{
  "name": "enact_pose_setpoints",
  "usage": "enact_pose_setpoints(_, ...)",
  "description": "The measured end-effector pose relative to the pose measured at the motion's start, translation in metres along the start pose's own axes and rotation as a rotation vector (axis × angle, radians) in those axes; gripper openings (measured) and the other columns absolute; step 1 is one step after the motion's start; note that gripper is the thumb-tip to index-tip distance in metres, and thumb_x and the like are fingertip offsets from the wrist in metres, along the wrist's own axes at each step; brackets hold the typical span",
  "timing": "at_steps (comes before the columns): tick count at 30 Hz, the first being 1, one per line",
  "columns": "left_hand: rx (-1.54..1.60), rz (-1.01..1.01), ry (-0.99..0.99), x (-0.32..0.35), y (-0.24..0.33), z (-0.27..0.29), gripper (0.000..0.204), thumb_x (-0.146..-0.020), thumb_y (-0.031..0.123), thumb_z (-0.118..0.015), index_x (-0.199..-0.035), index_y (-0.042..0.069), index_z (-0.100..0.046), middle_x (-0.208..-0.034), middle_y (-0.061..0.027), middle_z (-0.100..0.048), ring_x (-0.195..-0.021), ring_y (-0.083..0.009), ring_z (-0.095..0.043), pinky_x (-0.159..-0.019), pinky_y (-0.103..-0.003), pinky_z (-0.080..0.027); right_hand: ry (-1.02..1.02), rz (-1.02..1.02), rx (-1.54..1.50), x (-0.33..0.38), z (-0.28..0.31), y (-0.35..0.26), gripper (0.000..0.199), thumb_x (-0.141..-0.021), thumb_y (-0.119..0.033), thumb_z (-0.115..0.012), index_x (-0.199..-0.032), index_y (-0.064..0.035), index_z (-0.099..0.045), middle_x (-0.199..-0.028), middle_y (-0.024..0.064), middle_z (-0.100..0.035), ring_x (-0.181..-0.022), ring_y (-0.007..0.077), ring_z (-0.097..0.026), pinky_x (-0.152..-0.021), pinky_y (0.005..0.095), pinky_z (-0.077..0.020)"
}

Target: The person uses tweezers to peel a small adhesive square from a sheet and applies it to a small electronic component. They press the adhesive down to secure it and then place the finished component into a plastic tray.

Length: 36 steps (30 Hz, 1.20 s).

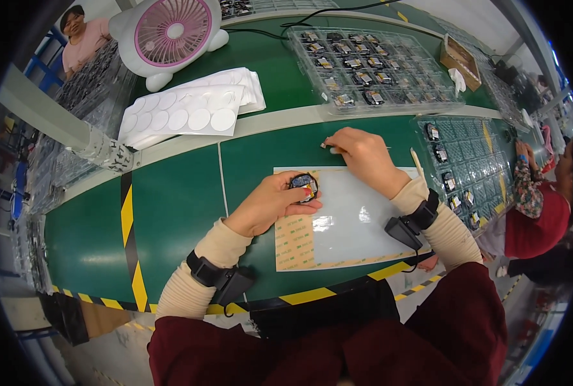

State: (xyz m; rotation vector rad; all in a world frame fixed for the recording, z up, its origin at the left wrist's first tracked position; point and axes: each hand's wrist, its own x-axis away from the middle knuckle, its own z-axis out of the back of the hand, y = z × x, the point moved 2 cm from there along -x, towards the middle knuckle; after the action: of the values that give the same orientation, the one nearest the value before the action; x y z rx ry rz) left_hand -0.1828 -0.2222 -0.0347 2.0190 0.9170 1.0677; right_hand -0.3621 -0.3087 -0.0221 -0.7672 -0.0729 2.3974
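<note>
My left hand (270, 202) is closed around a small round black electronic module (305, 183), its circuit side facing up and the thumb resting on it. Further right and beyond it, my right hand (367, 159) is closed in a pinch. A tiny pale piece (325, 145) shows at its fingertips, too small to name. Under both hands lies a glossy whitish sheet (357, 231) with a tan printed strip (294, 243) along its left side. The two hands are apart from each other.
At the right lies a transparent tray (486, 145) with several modules; another fuller tray (370, 71) sits on the ledge behind. Sheets of round white stickers (177, 112) and a white-pink fan (174, 35) stand at the back left, near a metal post (61, 119). Co-workers are on both sides.
</note>
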Motion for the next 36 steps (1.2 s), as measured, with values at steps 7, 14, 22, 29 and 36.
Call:
enact_pose_setpoints(7, -0.064, -0.008, 0.011, 0.002, 0.002, 0.000, 0.026, -0.087, 0.001, -0.047, -0.113, -0.003, -0.044, -0.099, -0.0133, -0.057, -0.083, -0.0170, -0.061, -0.076, -0.026, -0.053, 0.060, -0.283, -0.143, 0.000, 0.009, -0.015, 0.006, -0.077, -0.004, -0.062, -0.083, -0.0021, -0.059, -0.078, 0.0065, -0.058, -0.057, 0.0179, -0.055, -0.051, 0.0286, -0.0424)
enact_pose_setpoints(14, -0.093, -0.020, 0.061, 0.002, 0.002, -0.004, 0.028, -0.086, 0.001, -0.050, -0.113, -0.002, -0.044, -0.096, -0.0106, -0.057, -0.080, -0.0142, -0.060, -0.071, -0.025, -0.052, 0.093, -0.401, -0.531, 0.003, 0.018, -0.033, 0.007, -0.085, -0.006, -0.056, -0.088, -0.0004, -0.059, -0.071, 0.0028, -0.056, -0.053, 0.0075, -0.044, -0.047, 0.0219, -0.0352)
enact_pose_setpoints(22, -0.087, -0.094, 0.148, 0.003, 0.002, 0.001, 0.026, -0.085, 0.001, -0.052, -0.111, -0.001, -0.049, -0.096, -0.0078, -0.057, -0.077, -0.0121, -0.059, -0.066, -0.022, -0.050, 0.289, -0.267, -0.652, 0.006, 0.034, -0.023, 0.034, -0.095, -0.022, -0.039, -0.093, 0.0033, -0.061, -0.076, 0.0048, -0.057, -0.055, 0.0086, -0.045, -0.048, 0.0212, -0.0343)
enact_pose_setpoints(29, 0.213, -0.204, 0.221, 0.004, 0.011, 0.003, 0.020, -0.087, 0.004, -0.050, -0.105, -0.004, -0.051, -0.093, -0.0097, -0.057, -0.081, -0.0171, -0.061, -0.075, -0.027, -0.052, 0.292, -0.265, -1.059, 0.017, 0.027, -0.033, 0.028, -0.093, -0.015, -0.042, -0.092, 0.0061, -0.061, -0.096, 0.0159, -0.059, -0.079, 0.0180, -0.059, -0.068, 0.0275, -0.0511)
enact_pose_setpoints(36, 0.270, -0.239, 0.219, 0.003, 0.012, 0.009, 0.021, -0.088, 0.005, -0.048, -0.106, -0.005, -0.047, -0.098, -0.0124, -0.056, -0.089, -0.0221, -0.062, -0.081, -0.030, -0.052, 0.206, -0.127, -0.754, 0.016, 0.023, -0.046, 0.017, -0.078, 0.008, -0.055, -0.095, 0.0049, -0.060, -0.101, 0.0167, -0.059, -0.086, 0.0207, -0.061, -0.074, 0.0288, -0.0529)
